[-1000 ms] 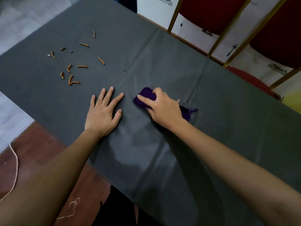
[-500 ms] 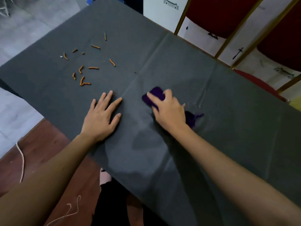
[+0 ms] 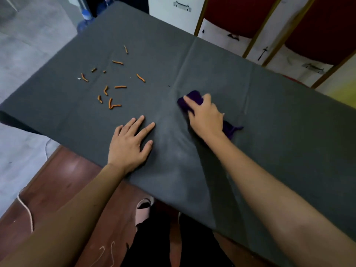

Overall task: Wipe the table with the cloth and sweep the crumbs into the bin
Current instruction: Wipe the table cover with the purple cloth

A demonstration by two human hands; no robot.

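Note:
A dark purple cloth (image 3: 193, 98) lies on the table (image 3: 269, 116), which is draped in a grey cover. My right hand (image 3: 205, 116) presses down on the cloth, fingers curled over its front end; a purple tail sticks out behind my wrist. My left hand (image 3: 130, 143) rests flat on the cover near the front edge, fingers spread, holding nothing. Several orange stick-shaped crumbs (image 3: 111, 87) are scattered to the left of the cloth, beyond my left hand. No bin is in view.
Red chairs with gold frames (image 3: 248, 35) stand along the table's far side. A blue water bottle (image 3: 85, 22) sits on the floor past the far left corner. A cord (image 3: 27, 211) lies on the wooden floor beside my legs.
The view has shifted, so hands and crumbs sit further right and lower in frame. My right hand and the cloth have stayed together on the cover; my left hand remains flat.

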